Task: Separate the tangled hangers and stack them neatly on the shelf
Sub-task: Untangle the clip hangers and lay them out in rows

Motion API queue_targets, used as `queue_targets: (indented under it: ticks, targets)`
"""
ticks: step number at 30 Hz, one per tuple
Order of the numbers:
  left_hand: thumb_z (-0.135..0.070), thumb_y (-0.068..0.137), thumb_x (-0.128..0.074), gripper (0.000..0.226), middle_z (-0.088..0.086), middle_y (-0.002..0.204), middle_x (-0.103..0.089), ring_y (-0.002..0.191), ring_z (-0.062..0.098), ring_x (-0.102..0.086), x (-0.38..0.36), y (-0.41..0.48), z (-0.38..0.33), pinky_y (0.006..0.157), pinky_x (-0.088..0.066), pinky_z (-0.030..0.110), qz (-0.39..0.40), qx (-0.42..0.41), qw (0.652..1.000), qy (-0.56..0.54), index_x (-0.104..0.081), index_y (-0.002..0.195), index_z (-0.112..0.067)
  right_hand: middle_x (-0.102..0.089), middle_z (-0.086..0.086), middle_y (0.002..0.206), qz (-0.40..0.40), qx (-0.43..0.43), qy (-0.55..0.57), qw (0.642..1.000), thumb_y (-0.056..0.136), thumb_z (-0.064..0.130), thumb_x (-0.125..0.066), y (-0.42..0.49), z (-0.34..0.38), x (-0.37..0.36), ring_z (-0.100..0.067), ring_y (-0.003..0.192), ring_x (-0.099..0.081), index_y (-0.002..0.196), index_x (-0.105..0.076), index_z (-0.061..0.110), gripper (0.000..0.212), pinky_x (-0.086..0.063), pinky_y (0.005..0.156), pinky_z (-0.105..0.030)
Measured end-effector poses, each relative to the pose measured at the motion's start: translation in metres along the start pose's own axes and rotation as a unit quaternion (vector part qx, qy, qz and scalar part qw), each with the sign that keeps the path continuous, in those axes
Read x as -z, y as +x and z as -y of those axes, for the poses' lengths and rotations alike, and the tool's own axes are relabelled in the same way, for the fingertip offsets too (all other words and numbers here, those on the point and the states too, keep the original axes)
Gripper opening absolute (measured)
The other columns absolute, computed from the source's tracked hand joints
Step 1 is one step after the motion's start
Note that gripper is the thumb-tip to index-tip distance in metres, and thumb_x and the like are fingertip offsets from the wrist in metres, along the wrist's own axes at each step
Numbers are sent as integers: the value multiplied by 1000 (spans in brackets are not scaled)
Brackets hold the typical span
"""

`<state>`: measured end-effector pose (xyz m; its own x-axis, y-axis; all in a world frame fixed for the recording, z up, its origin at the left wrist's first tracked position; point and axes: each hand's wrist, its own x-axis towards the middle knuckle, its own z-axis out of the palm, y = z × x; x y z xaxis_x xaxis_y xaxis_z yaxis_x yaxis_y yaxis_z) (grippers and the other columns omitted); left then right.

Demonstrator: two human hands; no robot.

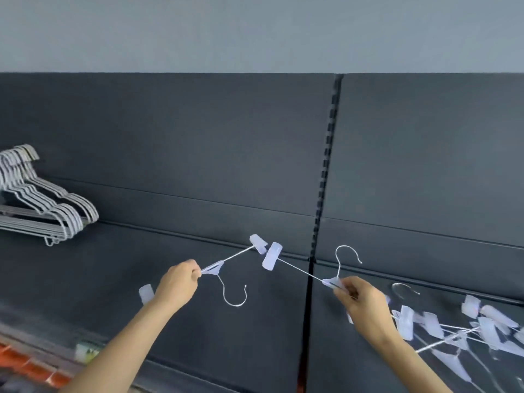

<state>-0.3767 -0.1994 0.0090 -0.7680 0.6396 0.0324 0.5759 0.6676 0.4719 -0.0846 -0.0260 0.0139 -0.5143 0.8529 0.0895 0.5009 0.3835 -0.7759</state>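
pinching with curled fingertips, the left hand (178, 282) holds the pale plastic centre of a thin white wire clip hanger (212, 269), its hook hanging down and a translucent clip (257, 243) at its far end. the right hand (364, 303) likewise pinches the centre of a second white wire clip hanger (331, 282), hook pointing up. their end clips meet between the hands, held above the dark grey shelf (241, 341). a tangled pile of white clip hangers (467, 330) lies on the shelf just right of the right hand. a neat stack of grey-white hangers (42, 205) sits far left. a black slotted upright (326, 171) runs up the back panel.
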Motion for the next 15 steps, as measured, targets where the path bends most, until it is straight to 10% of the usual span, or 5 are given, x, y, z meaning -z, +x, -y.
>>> queue_targets:
  ticks: [7,15]
  targets:
    - [5,82,-39,18,24,81,-56,62,28,-47,21,72,123,56,-40,30,9,196,958,-211,-43,68,-6,-64,1,73,13,-26,-52,998,82,20,-63,4,68,-133,-22,73,-59,74,-57,22,11,-40,60,-27]
    - [-21,93,-42,20,7,80,-57,79,28,-57,49,95,160,65,-42,33,91,-11,990,111,-52,81,-8,-65,-1,76,26,-48,-56,997,83,19,-63,11,115,-201,-21,74,-58,74,-58,22,10,-42,65,-30]
